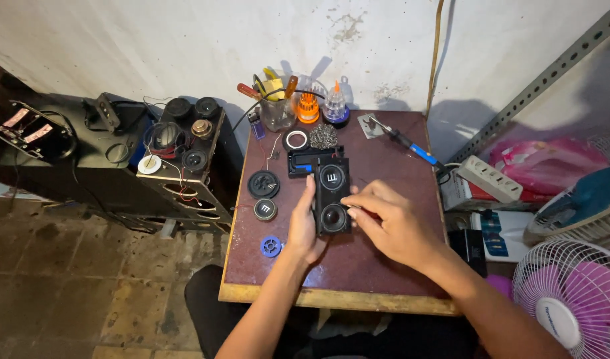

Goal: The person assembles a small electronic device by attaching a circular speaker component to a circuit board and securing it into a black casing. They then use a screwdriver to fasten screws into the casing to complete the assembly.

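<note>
Head view: a small black speaker panel [333,196] with two round drivers is held at the centre of the frame, just above a dark red table [384,252]. The left hand [306,226] is wrapped along the panel's left edge, its grip closed on that side with the thumb lying up the edge. The right hand [391,223] is set against the panel's right edge, the fingertips [353,211] narrowed to a pinch beside the lower driver; whether something small is pinched there cannot be told.

Left of the panel, a black round grille [263,184], a round cap [265,209] and a small blue gear-like disc [271,246] lie on the table, well apart from each other. Just behind the panel a black plastic housing [301,161] is seen, with a roll of white tape [295,139] and a wad of steel wool [323,136] beyond it. At the upper centre, a clear jar of tools [277,110] and an orange screwdriver bit set [308,108] stand by the wall. A blue-handled soldering iron [404,143] lies toward the upper right of the table. An open speaker cabinet [185,159] stands in the left of the frame, and a pink fan [574,299] at the lower right.
</note>
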